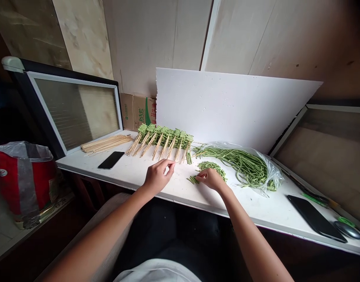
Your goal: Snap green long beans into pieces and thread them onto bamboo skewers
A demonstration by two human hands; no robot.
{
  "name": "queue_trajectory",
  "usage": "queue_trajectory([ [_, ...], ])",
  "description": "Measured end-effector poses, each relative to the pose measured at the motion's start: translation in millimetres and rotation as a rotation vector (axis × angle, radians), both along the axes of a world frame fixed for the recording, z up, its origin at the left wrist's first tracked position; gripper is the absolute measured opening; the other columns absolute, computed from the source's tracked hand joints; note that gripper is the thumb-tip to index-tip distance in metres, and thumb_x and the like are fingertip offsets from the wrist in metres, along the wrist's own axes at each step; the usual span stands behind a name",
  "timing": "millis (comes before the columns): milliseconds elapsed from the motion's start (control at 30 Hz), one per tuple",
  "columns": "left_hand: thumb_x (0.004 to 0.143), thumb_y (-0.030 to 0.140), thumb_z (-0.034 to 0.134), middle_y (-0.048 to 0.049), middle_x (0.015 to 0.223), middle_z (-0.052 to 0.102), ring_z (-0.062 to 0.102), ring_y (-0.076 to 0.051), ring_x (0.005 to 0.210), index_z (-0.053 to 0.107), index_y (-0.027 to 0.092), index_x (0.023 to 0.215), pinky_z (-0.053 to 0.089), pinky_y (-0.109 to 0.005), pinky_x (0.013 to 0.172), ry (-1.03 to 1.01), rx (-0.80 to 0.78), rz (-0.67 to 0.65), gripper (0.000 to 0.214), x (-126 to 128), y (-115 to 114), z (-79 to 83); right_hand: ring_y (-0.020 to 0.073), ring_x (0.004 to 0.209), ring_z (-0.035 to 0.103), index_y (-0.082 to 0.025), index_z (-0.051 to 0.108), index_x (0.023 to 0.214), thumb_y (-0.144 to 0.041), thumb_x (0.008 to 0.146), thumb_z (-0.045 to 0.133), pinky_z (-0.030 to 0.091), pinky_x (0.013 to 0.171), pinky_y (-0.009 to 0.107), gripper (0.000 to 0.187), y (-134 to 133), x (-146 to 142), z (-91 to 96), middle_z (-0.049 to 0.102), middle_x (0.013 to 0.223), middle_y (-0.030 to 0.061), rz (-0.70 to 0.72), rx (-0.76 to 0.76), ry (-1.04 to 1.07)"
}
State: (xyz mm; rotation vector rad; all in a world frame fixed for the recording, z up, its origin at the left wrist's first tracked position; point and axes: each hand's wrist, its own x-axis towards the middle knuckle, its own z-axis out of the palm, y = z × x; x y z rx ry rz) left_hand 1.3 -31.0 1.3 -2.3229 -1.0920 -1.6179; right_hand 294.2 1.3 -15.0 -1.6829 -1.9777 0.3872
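My left hand (pixel 159 177) is closed in a pinch on the end of a thin wooden skewer (pixel 180 161) that points right. Short green bean pieces (pixel 189 158) sit at its far part, apparently threaded on it. To the right, my right hand (pixel 211 178) has its fingers pinched at a small row of cut bean pieces (pixel 192 179) on the table. Its fingertips partly cover what they grip. Just behind that hand lies a pile of cut green beans (pixel 212 167). Several filled bean skewers (pixel 165 135) are stacked behind my left hand, bare ends toward me.
Long green beans (pixel 247 164) lie in a clear plastic bag (pixel 272 180) at right. Bare skewers (pixel 106 144) and a phone (pixel 111 160) are at left on the white table (pixel 174 188). A dark phone-like slab (pixel 315 217) and a mouse (pixel 348 230) sit far right. A white foam board (pixel 227 105) stands behind.
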Motion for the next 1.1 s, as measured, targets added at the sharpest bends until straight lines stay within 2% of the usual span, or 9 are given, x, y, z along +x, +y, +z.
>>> queue_trajectory([
  [133,0.098,0.018,0.06,-0.0019,0.088,0.075,0.066,-0.014,0.069,0.07,0.021,0.102,0.048,-0.025,0.066,-0.002,-0.002,-0.006,0.011,1,0,0.1,0.0253,0.072,0.07,-0.025,0.083,0.076,-0.038,0.08,0.079,0.045,0.06,0.032,0.014,1,-2,-5.7,0.079,0.082,0.0077,-0.015,-0.023,-0.05],
  [267,0.098,0.018,0.06,-0.0021,0.087,0.075,0.067,-0.014,0.072,0.071,0.021,0.102,0.049,-0.025,0.067,-0.003,-0.002,0.001,0.011,2,-1,0.1,0.0246,0.072,0.071,-0.024,0.081,0.074,-0.032,0.078,0.08,0.044,0.06,0.031,0.009,-1,-9,-5.9,0.079,0.082,0.0083,-0.037,0.012,-0.051],
  [467,0.098,0.018,0.061,-0.0022,0.088,0.076,0.067,-0.014,0.072,0.07,0.021,0.102,0.05,-0.025,0.068,-0.006,-0.005,-0.008,0.011,2,-2,0.6,0.0244,0.069,0.071,-0.021,0.078,0.072,-0.03,0.078,0.077,0.044,0.056,0.029,0.011,2,-5,-0.7,0.078,0.076,0.0093,-0.181,0.03,0.001],
  [567,0.098,0.017,0.061,-0.0018,0.088,0.075,0.066,-0.013,0.07,0.07,0.021,0.102,0.049,-0.025,0.068,-0.004,-0.006,-0.004,0.011,1,-2,1.2,0.0243,0.069,0.071,-0.02,0.078,0.072,-0.037,0.077,0.08,0.047,0.056,0.03,0.018,-1,0,13.7,0.078,0.074,0.0091,-0.146,0.111,0.251],
  [667,0.098,0.018,0.06,-0.0019,0.087,0.075,0.063,-0.013,0.066,0.071,0.021,0.103,0.048,-0.025,0.065,-0.01,-0.001,0.009,0.012,1,-2,1.0,0.0245,0.071,0.073,-0.019,0.082,0.085,-0.047,0.07,0.088,0.053,0.056,0.031,0.032,-8,3,31.8,0.081,0.081,0.0097,-0.075,0.113,0.647],
  [767,0.099,0.021,0.059,-0.0024,0.087,0.075,0.058,-0.012,0.062,0.071,0.02,0.104,0.045,-0.025,0.063,-0.025,-0.001,0.022,0.013,1,-2,0.9,0.0228,0.074,0.074,-0.019,0.083,0.092,-0.049,0.064,0.094,0.059,0.06,0.031,0.043,-15,3,45.6,0.081,0.084,0.0092,-0.087,0.128,0.93],
  [833,0.1,0.022,0.059,-0.0024,0.086,0.074,0.056,-0.012,0.06,0.072,0.02,0.104,0.043,-0.025,0.061,-0.023,-0.003,0.023,0.014,2,-2,1.3,0.0212,0.078,0.074,-0.02,0.082,0.09,-0.047,0.066,0.094,0.061,0.065,0.03,0.039,-17,3,50.8,0.081,0.087,0.0079,-0.057,0.1,1.068],
  [967,0.099,0.022,0.059,-0.0016,0.082,0.073,0.052,-0.011,0.058,0.073,0.02,0.103,0.043,-0.025,0.061,-0.021,0.001,0.024,0.015,3,-5,3.0,0.0186,0.087,0.076,-0.023,0.081,0.09,-0.042,0.07,0.093,0.063,0.07,0.025,0.03,-18,2,55.1,0.081,0.097,0.0051,0.069,-0.059,1.286],
  [1100,0.099,0.022,0.06,-0.0019,0.082,0.073,0.051,-0.011,0.058,0.075,0.02,0.102,0.042,-0.025,0.06,-0.027,-0.006,0.009,0.015,5,-8,5.3,0.022,0.113,0.074,-0.025,0.079,0.095,-0.04,0.075,0.091,0.063,0.074,0.023,0.028,-20,-3,58.2,0.08,0.11,0.0047,0.101,-0.107,1.377],
])
